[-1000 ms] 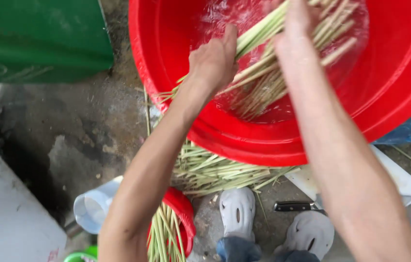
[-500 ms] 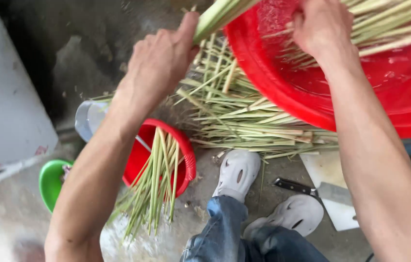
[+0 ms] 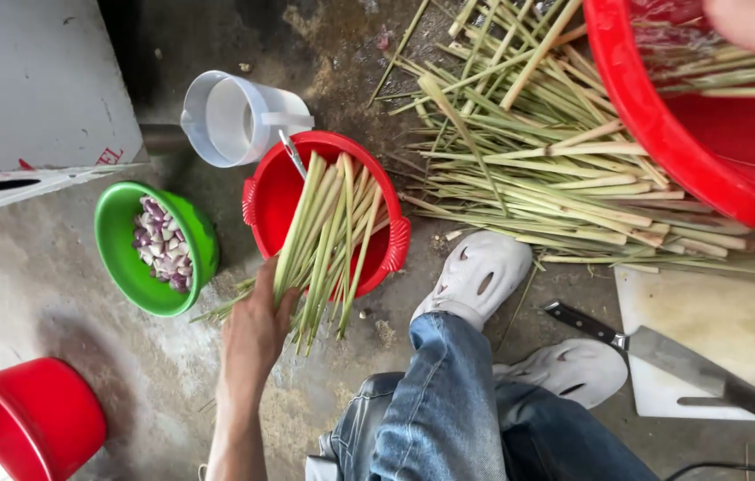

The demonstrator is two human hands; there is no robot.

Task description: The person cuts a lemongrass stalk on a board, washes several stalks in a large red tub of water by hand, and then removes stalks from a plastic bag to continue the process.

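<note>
My left hand (image 3: 257, 330) grips the leafy ends of a few lemongrass stalks (image 3: 328, 236) that lie across a small red basket (image 3: 263, 209) on the concrete floor. A loose pile of lemongrass (image 3: 529, 169) is spread on the floor to the right of the basket. It reaches up to a large red basin (image 3: 662, 134), which holds water and more stalks. Only part of my right hand (image 3: 751, 22) shows, at the top right over the basin. My right forearm runs down the right edge, and the fingers are out of view.
A green bowl (image 3: 119, 267) of purple shallots and a white jug (image 3: 235, 116) stand left of the basket, with a red bucket (image 3: 34, 419) at the bottom left. A cleaver (image 3: 662, 352) lies on a white cutting board (image 3: 707, 312). My white shoes (image 3: 475, 272) are in the middle.
My left hand has carried stalks from the large basin down to the small red basket. The view has swung from the basin down to the floor.
</note>
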